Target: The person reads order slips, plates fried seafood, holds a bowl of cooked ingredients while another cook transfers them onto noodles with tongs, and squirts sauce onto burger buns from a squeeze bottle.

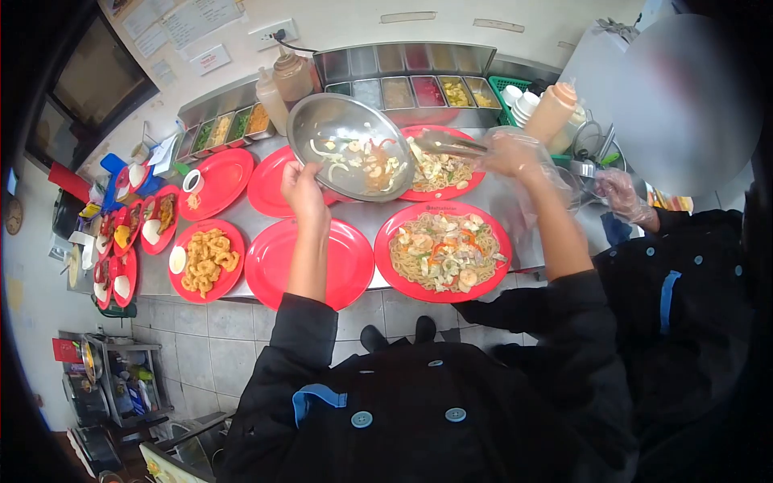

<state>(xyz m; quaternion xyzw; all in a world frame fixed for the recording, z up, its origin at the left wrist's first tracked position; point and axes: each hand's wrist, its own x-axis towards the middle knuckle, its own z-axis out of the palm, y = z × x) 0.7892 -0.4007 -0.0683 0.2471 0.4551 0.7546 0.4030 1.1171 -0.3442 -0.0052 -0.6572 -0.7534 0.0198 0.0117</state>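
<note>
My left hand (306,191) grips the rim of a steel bowl (310,121), which is tilted and holds scraps of shrimp and vegetables. My right hand (511,156) holds metal tongs (451,145) over the far red plate of noodles (439,173), just right of the bowl. Nearer to me lies another red plate of noodles (443,249) topped with shrimp and vegetables. To its left is a bare red plate (310,262), and behind that a further red plate (270,181) is partly hidden by my left hand and the bowl.
Fried food (211,262) and a sauce cup share a red plate at left; more filled plates stand beyond. Topping trays (396,92) and squeeze bottles (554,113) line the back. At right, a co-worker's gloved hand (624,193) is close to my right arm.
</note>
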